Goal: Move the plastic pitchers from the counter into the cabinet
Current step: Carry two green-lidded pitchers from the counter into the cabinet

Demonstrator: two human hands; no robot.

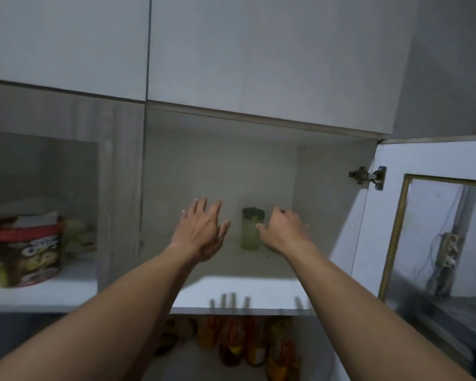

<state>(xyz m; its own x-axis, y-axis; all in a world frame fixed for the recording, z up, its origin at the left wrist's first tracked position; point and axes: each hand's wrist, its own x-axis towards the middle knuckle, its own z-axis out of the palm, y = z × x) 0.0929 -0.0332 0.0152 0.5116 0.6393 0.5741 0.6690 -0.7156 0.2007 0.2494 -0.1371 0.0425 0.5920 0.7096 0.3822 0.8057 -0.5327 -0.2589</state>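
Head view. One plastic pitcher (pixel 250 229), pale green body, dark lid, stood upright deep on the open cabinet's shelf (pixel 231 291). Left hand (pixel 201 232) left of pitcher, fingers spread, empty. Right hand (pixel 285 232) just right of pitcher, fingers loosely curled, holding nothing; contact with pitcher unclear. Handling, judged: light, rigid, smooth-walled; best gripped around the body.

I was looking into a home kitchen: grey wall cabinets (pixel 259 50), an open cupboard door (pixel 390 215) on a metal hinge (pixel 367 176), a snack tub (pixel 25 254) on the neighbouring shelf, and bottles (pixel 248 342) stored below.
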